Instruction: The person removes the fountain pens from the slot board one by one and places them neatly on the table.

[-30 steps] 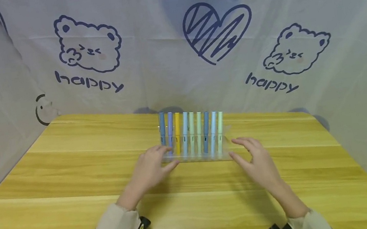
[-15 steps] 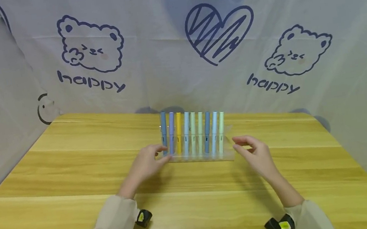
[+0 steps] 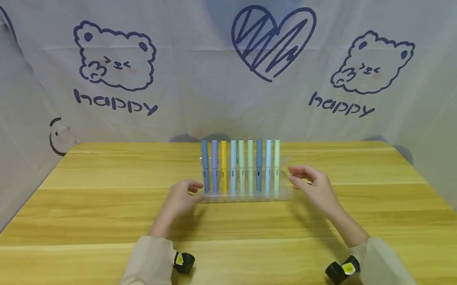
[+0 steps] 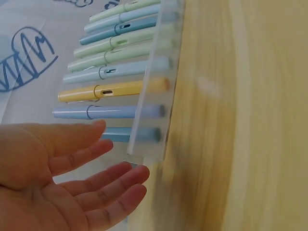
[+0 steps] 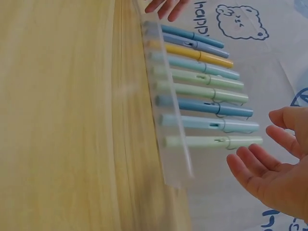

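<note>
A clear plastic pen stand point(image 3: 285, 194) sits toward the back of the table, holding a row of several capped pens. From the left come a dark blue pen point(image 3: 206, 164), a purple pen point(image 3: 215, 163) and a yellow pen point(image 3: 224, 162), followed by light blue, green and dark blue ones. My left hand point(image 3: 179, 200) is at the stand's left end with fingers loosely bent; whether it touches the stand I cannot tell. At the other end my right hand point(image 3: 316, 189) is beside the light green pen point(image 5: 211, 141), thumb and fingers apart, holding nothing.
The wood-grain table point(image 3: 244, 261) stretches out in front of the stand. Behind it hangs a pale cloth point(image 3: 200, 93) printed with bears and hearts, and more cloth lines both sides. A black wrist camera point(image 3: 183, 263) is on the left sleeve, another point(image 3: 336, 272) on the right.
My left hand has drawn back leftward from in front of the leftmost pens to the stand's left end. The right hand's thumb and fingers have come closer together. The pens stay in place.
</note>
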`<action>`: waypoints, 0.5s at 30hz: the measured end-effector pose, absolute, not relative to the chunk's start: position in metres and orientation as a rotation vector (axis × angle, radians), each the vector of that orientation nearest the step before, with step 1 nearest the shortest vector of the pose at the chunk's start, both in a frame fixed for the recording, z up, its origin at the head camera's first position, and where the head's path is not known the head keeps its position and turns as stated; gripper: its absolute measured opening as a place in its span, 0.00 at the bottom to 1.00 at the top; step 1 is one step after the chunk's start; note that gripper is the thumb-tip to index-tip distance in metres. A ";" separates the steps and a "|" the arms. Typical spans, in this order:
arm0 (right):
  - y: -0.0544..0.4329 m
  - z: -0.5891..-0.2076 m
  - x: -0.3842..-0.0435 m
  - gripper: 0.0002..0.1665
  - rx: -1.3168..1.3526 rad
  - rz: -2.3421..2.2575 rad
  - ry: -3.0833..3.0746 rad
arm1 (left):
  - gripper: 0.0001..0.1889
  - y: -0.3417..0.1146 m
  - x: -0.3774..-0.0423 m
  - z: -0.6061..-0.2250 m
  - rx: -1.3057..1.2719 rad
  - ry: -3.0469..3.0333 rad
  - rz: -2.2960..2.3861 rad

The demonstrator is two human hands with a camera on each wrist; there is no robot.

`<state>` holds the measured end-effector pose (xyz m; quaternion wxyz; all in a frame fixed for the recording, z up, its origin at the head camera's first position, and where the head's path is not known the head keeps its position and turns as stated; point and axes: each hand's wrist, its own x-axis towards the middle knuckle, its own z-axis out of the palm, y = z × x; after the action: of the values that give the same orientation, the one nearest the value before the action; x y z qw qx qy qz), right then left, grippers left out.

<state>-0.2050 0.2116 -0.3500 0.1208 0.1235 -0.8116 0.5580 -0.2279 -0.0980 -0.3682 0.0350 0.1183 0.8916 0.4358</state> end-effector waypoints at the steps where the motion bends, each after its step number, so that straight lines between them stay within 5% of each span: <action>1: 0.212 -0.350 -0.207 0.15 0.357 1.630 -2.377 | 0.17 -0.098 -0.229 -0.369 0.346 2.725 1.349; 15: 0.212 -0.358 -0.232 0.16 0.313 1.723 -2.347 | 0.13 -0.094 -0.232 -0.371 0.099 2.477 1.617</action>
<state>-0.2321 0.2123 -0.3582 0.1065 0.1061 -0.7969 0.5851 -0.2325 -0.0935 -0.3715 0.0906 0.0334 0.8334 0.5442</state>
